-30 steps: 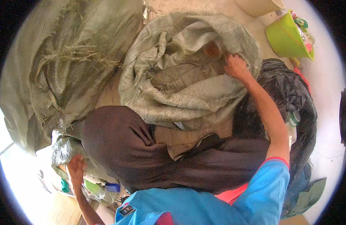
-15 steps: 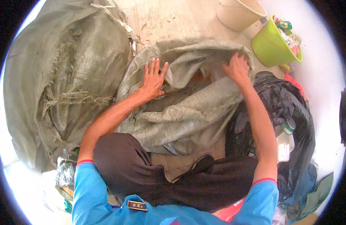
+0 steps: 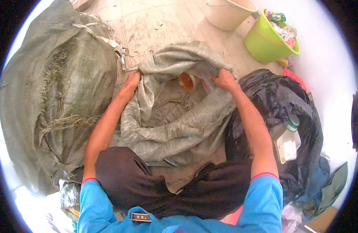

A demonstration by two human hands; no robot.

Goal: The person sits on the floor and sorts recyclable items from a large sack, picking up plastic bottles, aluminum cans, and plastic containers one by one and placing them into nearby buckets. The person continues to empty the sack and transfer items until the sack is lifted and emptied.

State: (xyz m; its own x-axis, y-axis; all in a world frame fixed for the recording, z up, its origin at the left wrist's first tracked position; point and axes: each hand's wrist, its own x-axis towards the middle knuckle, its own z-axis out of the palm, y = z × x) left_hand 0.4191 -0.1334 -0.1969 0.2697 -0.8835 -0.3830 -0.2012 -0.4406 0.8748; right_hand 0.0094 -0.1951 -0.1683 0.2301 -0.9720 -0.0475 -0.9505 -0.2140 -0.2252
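In front of my crossed legs stands a grey-green woven sack (image 3: 179,134), its mouth spread wide and its rim folded over. My left hand (image 3: 132,82) is closed on the left side of the rim. On the right, my right hand (image 3: 226,80) grips the rim too, with the fingers curled over the cloth. Inside the sack, near its far side, lies an orange-brown round item (image 3: 185,81) beside some clear plastic; I cannot make out its kind. The rest of the sack's inside looks dark and creased.
A large, full woven sack (image 3: 83,70) bulges at the left, with frayed seams and loose ties. A black plastic bag (image 3: 260,87) with a clear green-capped bottle (image 3: 287,141) lies at the right. Beyond are a cream bucket (image 3: 229,15) and a lime-green bucket (image 3: 264,42) holding wrappers.
Both hands have gone from spread fingers to gripping the rim. The left hand moved outward to the left, the right one inward and lower. The sack's mouth now shows more of its inside.
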